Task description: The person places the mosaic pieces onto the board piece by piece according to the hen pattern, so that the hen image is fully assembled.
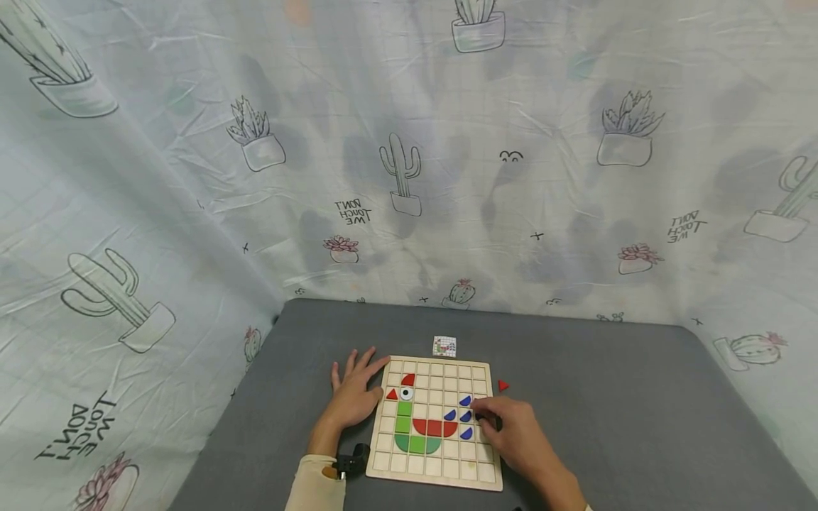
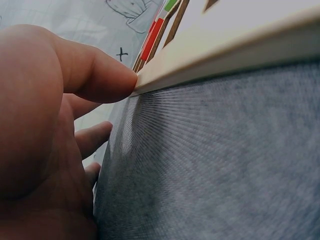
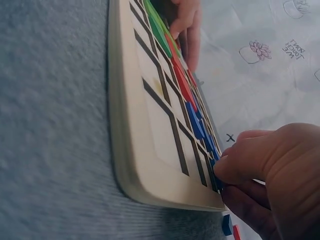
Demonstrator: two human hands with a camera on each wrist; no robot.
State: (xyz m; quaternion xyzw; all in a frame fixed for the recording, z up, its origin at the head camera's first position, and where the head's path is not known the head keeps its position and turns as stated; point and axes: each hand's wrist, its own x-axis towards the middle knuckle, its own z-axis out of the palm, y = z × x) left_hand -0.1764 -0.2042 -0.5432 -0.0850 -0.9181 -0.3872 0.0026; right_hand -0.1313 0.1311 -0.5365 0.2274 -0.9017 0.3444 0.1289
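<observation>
A square wooden grid board lies on the grey table with flat coloured pieces in its cells. My left hand rests at the board's left edge, fingers spread; its thumb touches the rim in the left wrist view. At the right side, my right hand has thumb and fingers curled together, pinching a blue piece mostly hidden by the fingertips. Several blue half-round pieces lie just left of those fingers. Red pieces, green squares and a white eye piece sit further left.
A small printed picture card lies behind the board. A red triangle rests on the table beyond the right edge. Patterned cloth hangs behind the table. A dark device is strapped to the left wrist.
</observation>
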